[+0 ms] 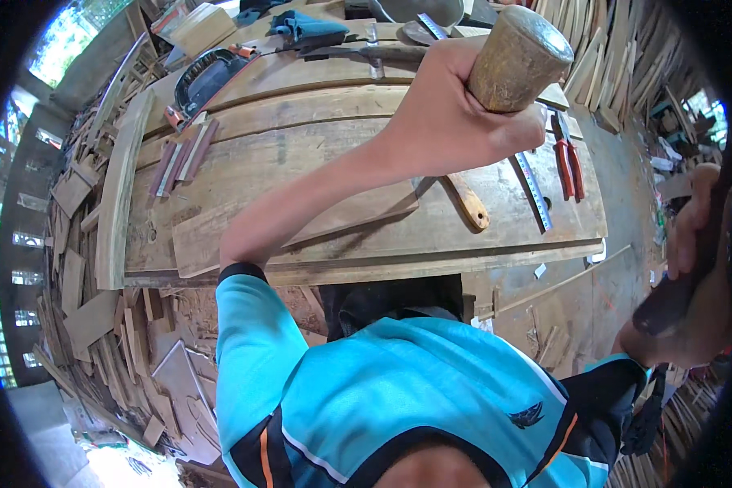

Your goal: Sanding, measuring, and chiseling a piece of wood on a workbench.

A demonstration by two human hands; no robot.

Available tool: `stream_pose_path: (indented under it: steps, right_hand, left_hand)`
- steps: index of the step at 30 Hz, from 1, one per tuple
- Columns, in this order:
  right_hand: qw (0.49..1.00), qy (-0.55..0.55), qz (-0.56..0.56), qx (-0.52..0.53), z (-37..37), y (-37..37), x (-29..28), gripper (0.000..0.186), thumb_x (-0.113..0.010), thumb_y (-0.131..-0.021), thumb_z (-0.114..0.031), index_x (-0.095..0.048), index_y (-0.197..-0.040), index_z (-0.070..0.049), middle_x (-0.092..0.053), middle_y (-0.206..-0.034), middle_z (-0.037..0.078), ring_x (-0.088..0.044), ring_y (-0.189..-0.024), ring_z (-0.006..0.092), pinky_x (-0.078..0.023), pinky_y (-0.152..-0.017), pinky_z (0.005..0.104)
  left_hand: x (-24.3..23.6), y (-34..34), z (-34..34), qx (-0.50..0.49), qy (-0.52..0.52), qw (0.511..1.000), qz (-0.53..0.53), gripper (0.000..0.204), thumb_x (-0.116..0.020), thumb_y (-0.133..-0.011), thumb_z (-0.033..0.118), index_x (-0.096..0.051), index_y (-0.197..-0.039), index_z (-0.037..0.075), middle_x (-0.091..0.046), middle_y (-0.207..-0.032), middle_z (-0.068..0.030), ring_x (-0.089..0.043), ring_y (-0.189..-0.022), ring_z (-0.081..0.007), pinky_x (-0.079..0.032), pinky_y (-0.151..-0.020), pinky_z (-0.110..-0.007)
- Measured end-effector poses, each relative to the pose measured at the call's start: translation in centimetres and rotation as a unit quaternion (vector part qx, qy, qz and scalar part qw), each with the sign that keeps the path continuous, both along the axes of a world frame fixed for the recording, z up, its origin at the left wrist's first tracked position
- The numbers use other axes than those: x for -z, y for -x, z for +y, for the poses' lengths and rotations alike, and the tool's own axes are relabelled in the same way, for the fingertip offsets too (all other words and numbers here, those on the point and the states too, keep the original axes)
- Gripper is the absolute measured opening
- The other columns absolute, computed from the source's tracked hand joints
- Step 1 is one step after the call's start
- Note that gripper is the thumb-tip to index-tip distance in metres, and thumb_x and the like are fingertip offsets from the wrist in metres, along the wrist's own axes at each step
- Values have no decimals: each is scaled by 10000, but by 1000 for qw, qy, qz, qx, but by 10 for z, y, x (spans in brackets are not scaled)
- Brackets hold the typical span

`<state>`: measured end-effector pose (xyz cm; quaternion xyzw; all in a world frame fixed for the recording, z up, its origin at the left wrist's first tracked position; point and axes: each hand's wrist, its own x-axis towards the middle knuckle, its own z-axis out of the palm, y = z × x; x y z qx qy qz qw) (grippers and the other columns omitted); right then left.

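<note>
My left hand (455,122), raised over the wooden bench (317,252), is closed around a thick tan wooden cylinder (520,57) with a flat, worn top. Just below it lies a light wooden tool handle (468,203) with a hole; the tool's other end is hidden. A tape or rule (533,191) and red-handled pliers (569,167) lie to the right of it. At the right edge, partly shadowed, my right hand (687,220) grips a long dark object (667,297) that I cannot make out clearly.
A clamp-like black tool (203,81), reddish strips (183,154), teal cloth (305,28) and a grey basin (415,10) are on the bench. Stacked boards (89,317) crowd the left; upright planks (602,49) stand at back right. The bench's front edge crosses mid-view.
</note>
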<state>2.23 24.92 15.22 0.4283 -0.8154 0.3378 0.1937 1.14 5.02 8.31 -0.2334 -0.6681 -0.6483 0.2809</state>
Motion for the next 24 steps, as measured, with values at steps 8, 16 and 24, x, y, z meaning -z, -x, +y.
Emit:
stream_pose_path:
  steps: [8, 16, 24]
  right_hand:
    - [961, 84, -220, -147, 23, 5, 4, 377, -425, -911, -139, -407, -1243, 40, -533, -645, 67, -396, -407, 44, -295, -364, 165]
    - [915, 223, -334, -36, 19, 16, 155, 293, -442, -891, -61, -472, -1170, 23, -527, -605, 30, -469, -464, 62, -361, -403, 183]
    - [846, 252, -470, -19, 1, 30, 213, 247, -459, -902, -96, -504, -1116, 20, -512, -647, 32, -474, -464, 65, -370, -366, 186]
  left_hand:
    - [2, -7, 0, -25, -28, 999, -8, 142, -652, -647, 65, -515, -654, 29, -492, -553, 22, -462, -500, -43, -375, -462, -220]
    - [-9, 36, -70, 406, -60, 860, 303, 232, -595, -726, 118, -408, -832, 32, -448, -544, -69, -555, -487, -213, -521, -478, -358]
    - [-10, -1, -54, 173, -56, 981, -63, 81, -399, -857, 160, -385, -915, 105, -403, -665, 2, -445, -503, -126, -388, -527, -278]
